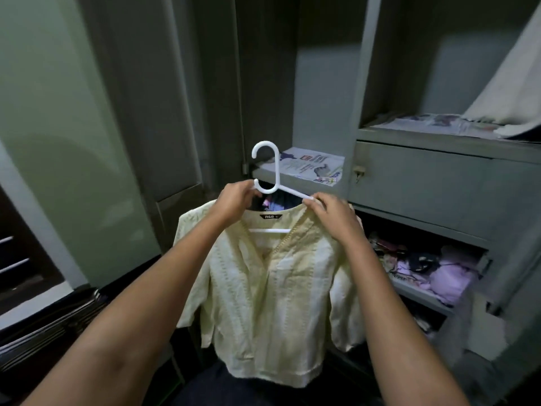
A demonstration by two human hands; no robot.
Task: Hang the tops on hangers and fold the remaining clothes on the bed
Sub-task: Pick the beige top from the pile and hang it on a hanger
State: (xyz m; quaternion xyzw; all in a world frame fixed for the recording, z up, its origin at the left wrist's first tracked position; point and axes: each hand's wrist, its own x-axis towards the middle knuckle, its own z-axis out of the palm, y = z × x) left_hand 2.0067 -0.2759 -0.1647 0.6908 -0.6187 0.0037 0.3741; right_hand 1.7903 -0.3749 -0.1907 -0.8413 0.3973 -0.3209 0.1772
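A pale yellow embroidered top (272, 303) with a V neck hangs on a white plastic hanger (270, 168) in front of an open wardrobe. My left hand (234, 200) grips the hanger just below its hook, at the top's left shoulder. My right hand (330, 213) pinches the top's neckline against the hanger's right arm. The hook stands free above both hands. The hanger's lower bar shows inside the neck opening.
The grey wardrobe has a paper-lined shelf (310, 168) behind the hanger, a locked drawer (415, 177) to the right and a lower shelf of piled clothes (424, 271). A wardrobe door (73, 142) stands open at the left. White cloth (509, 89) lies on the upper right shelf.
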